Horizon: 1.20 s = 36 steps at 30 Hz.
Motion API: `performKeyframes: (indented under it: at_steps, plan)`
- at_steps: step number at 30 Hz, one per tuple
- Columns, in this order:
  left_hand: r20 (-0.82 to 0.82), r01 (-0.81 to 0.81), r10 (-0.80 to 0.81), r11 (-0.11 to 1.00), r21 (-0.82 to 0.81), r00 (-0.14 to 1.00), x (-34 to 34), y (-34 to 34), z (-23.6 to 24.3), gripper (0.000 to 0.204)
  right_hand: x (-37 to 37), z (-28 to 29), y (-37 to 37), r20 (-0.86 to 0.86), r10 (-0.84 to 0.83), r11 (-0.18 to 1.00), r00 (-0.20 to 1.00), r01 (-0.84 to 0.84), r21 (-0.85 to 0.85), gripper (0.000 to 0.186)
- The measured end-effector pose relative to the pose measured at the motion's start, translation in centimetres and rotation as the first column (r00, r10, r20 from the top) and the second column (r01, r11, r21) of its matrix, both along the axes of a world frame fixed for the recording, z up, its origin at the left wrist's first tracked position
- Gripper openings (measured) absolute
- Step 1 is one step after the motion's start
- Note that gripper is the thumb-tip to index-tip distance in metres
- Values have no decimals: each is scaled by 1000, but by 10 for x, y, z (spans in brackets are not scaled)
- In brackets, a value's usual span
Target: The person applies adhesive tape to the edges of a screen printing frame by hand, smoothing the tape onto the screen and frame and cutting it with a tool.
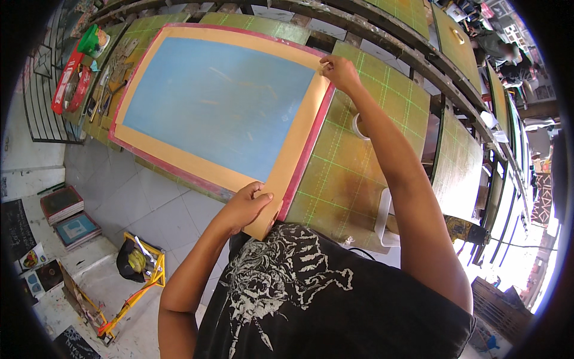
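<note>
A large screen frame with red edges and a blue mesh lies on the worktable, bordered by wide tan tape. My left hand grips a roll of tan tape at the near right corner. A strip runs from it along the right side to the far right corner, where my right hand pinches the tape between closed fingertips. A round white container sits beside the frame, partly hidden behind my right forearm.
Green gridded boards rest on dark rails. A drill and white tray are at right. A red crate, green tub and tools sit at left. A yellow folding frame stands lower left. Another person is far right.
</note>
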State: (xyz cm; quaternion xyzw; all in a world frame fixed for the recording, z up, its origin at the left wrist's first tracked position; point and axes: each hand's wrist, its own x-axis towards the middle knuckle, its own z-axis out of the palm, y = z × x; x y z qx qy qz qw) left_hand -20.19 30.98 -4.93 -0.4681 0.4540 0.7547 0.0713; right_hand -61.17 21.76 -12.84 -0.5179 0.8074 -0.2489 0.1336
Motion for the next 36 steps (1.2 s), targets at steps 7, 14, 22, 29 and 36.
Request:
performKeyframes:
  at_steps: [7, 14, 22, 29, 36]
  plan:
    - [3, 22, -22, 999, -49, 1000, 1, 0, -5, 43, 1, 0, -4, -96, -3, 1000, 995, 3, -1, 37]
    - [-10, -7, 7, 1000, 4, 1000, 3, -1, -14, 43, 3, -1, -5, -101, -10, 1000, 995, 12, 17, 38]
    - [13, -8, 8, 999, -43, 1000, 5, 0, -18, 44, -9, 10, -4, -149, 32, 994, 988, -17, 107, 41]
    - [-25, -45, 43, 996, -71, 999, 4, 3, -29, 52, -30, -1, 7, 294, -6, 1000, 956, -3, 31, 32]
    - [-18, -7, 6, 995, -95, 1000, 2, 2, -26, 51, -12, -11, 26, -527, 538, 811, 658, -574, 111, 77]
